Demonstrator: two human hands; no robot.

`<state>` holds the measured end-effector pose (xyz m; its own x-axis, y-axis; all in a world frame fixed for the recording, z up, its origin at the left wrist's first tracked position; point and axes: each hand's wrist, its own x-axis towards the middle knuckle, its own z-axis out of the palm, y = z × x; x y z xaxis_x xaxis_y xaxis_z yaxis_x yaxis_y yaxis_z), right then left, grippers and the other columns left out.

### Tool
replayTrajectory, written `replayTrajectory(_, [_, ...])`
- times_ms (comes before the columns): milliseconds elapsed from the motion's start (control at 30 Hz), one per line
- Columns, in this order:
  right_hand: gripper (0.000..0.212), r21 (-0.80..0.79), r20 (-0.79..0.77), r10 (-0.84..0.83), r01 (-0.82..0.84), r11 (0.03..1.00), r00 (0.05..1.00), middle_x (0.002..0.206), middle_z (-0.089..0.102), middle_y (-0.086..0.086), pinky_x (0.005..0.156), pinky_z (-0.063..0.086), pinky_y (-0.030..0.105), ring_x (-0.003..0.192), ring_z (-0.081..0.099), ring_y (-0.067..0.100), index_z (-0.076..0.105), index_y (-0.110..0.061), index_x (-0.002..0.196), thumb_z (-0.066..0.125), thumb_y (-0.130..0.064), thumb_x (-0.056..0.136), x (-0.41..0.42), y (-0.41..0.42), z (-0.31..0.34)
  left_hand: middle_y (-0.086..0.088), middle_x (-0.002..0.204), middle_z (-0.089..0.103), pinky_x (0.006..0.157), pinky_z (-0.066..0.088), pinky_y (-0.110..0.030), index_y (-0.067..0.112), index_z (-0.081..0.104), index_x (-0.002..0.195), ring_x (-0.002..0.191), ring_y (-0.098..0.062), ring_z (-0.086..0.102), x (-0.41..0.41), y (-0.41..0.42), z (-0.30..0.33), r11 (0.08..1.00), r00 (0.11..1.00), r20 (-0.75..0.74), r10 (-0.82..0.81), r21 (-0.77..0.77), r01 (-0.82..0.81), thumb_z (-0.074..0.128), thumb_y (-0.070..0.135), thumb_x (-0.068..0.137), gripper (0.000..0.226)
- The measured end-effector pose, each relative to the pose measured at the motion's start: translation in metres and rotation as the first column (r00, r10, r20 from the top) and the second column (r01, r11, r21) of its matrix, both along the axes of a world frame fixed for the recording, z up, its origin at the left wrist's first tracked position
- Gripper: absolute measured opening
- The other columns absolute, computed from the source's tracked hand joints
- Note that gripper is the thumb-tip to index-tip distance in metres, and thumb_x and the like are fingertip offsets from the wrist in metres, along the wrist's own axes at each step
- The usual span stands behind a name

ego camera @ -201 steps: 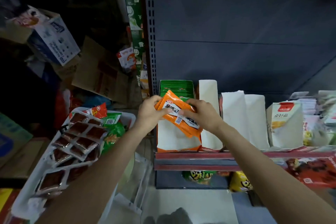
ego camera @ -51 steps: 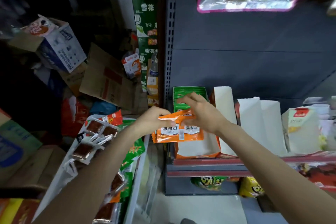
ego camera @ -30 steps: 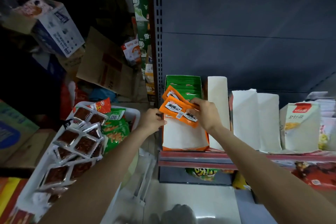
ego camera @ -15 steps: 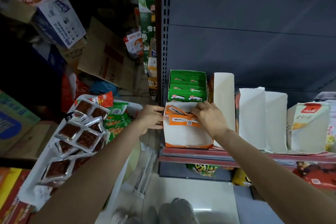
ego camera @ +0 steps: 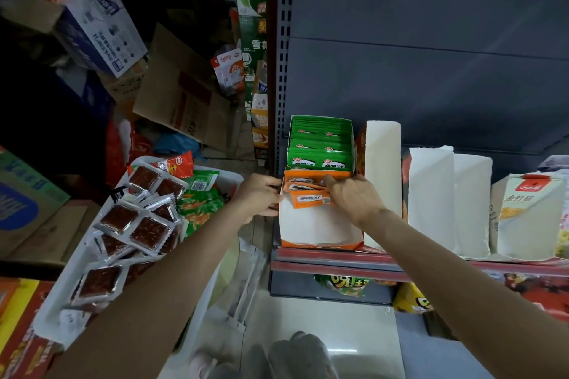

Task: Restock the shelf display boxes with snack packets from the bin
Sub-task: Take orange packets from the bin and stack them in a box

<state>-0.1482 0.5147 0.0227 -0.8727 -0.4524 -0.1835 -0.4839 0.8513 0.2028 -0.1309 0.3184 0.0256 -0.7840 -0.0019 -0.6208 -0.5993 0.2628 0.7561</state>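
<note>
An orange display box (ego camera: 320, 234) with a white inside stands at the left end of the shelf. Orange snack packets (ego camera: 309, 198) lie at its back. My right hand (ego camera: 354, 200) reaches into the box and presses on those packets with its fingers. My left hand (ego camera: 261, 197) grips the box's left wall. Behind it a green display box (ego camera: 320, 144) is full of green packets. At the lower left a white bin (ego camera: 61, 295) holds brown clear-wrapped packets (ego camera: 144, 231) and green packets (ego camera: 200, 203).
Empty white display boxes (ego camera: 381, 175) (ego camera: 446, 197) stand to the right on the red-edged shelf (ego camera: 338, 258), with a pale box (ego camera: 529, 215) further right. Cardboard cartons (ego camera: 181, 95) (ego camera: 101, 28) pile up to the left. Snack bags (ego camera: 341, 283) fill the shelf below.
My right hand has lowered the orange packets from above the box into its back end. My left hand let go of the packets and took hold of the box's left wall.
</note>
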Motion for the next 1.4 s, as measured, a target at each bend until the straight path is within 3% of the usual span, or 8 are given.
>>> replayTrajectory(167, [0.035,0.009,0.03,-0.042,0.042,0.999,0.999,0.124,0.056,0.011,0.097,0.041,0.037,0.118,0.051,0.028,0.044,-0.011,0.129,0.044,-0.009,0.094,-0.003,-0.006,-0.003,-0.015,0.123,0.061,0.077,0.054,-0.031,0.005,0.047,0.135,0.102,-0.024,0.062,0.0,0.001,0.002,1.0,1.0,0.002,-0.012,-0.014,0.012,0.055,-0.008,0.088,0.049])
replayTrajectory(300, [0.034,-0.047,-0.22,-0.039,0.029,0.998,0.975,0.075,0.064,0.008,0.057,0.05,0.029,0.069,0.063,0.025,0.069,-0.012,0.078,0.088,-0.012,0.05,-0.008,-0.008,-0.006,-0.015,0.123,0.06,0.081,0.054,-0.034,0.006,0.047,0.136,0.101,-0.023,0.063,0.0,0.002,0.002,0.999,1.0,-0.004,-0.023,-0.03,0.023,0.056,-0.007,0.088,0.051])
replayTrajectory(467, [0.034,-0.074,-0.238,-0.009,-0.009,0.997,0.971,0.058,0.062,0.006,0.047,0.046,0.025,0.053,0.06,0.024,0.067,-0.013,0.067,0.09,-0.011,0.042,-0.012,-0.014,-0.015,-0.016,0.122,0.061,0.083,0.053,-0.036,0.004,0.046,0.135,0.102,-0.024,0.062,0.002,0.007,0.005,0.999,1.0,-0.015,-0.02,-0.036,0.019,0.057,-0.005,0.088,0.049])
replayTrajectory(667, [0.037,-0.184,-0.03,-0.192,0.183,0.966,0.981,0.115,0.055,0.012,0.074,0.053,0.036,0.104,0.059,0.03,0.047,-0.007,0.124,0.059,-0.012,0.09,-0.009,-0.022,-0.006,-0.013,0.122,0.061,0.08,0.055,-0.034,0.006,0.048,0.133,0.106,-0.025,0.061,0.005,0.01,0.002,0.994,0.995,-0.087,-0.048,-0.102,0.039,0.063,0.007,0.088,0.047])
replayTrajectory(900, [0.021,-0.663,0.16,-0.134,0.207,0.719,0.978,0.108,0.054,0.014,0.079,0.047,0.036,0.091,0.059,0.033,0.058,-0.007,0.112,0.053,-0.009,0.092,0.011,-0.059,0.027,-0.003,0.106,0.068,0.079,0.046,-0.018,0.011,0.063,0.113,0.091,-0.011,0.061,0.026,-0.021,0.019,0.933,0.894,-0.442,-0.078,-0.349,-0.091,0.059,0.014,0.09,0.023])
replayTrajectory(1033, [0.019,-0.753,0.193,-0.029,0.167,0.636,0.981,0.1,0.057,0.017,0.079,0.045,0.036,0.087,0.059,0.034,0.062,-0.005,0.105,0.055,-0.005,0.087,0.023,-0.114,0.033,-0.006,0.097,0.071,0.081,0.051,-0.031,0.01,0.066,0.103,0.09,-0.02,0.066,0.051,-0.073,0.02,0.866,0.842,-0.532,-0.088,-0.459,-0.199,0.057,0.008,0.088,0.018])
replayTrajectory(1233, [0.038,-0.623,0.472,-0.032,0.359,0.695,0.881,0.126,0.051,0.018,0.091,0.041,0.033,0.114,0.052,0.032,0.047,-0.004,0.128,0.053,-0.008,0.091,0.036,-0.198,0.008,-0.011,0.109,0.062,0.077,0.049,-0.037,0.014,0.061,0.111,0.1,-0.031,0.059,0.077,-0.169,0.0,0.659,0.87,-0.373,-0.322,-0.748,-0.077,0.049,0.01,0.09,0.025])
replayTrajectory(1400, [0.072,-0.483,0.669,-0.196,0.62,0.618,0.717,0.147,0.036,0.014,0.101,0.036,0.035,0.13,0.041,0.033,0.014,-0.014,0.149,0.057,-0.024,0.092,0.047,-0.241,-0.021,-0.002,0.155,0.023,0.112,0.025,-0.036,0.022,0.03,0.146,0.142,-0.024,0.019,0.071,-0.226,-0.02,0.527,0.805,-0.096,-0.586,-0.799,0.288,0.058,0.034,0.089,0.064])
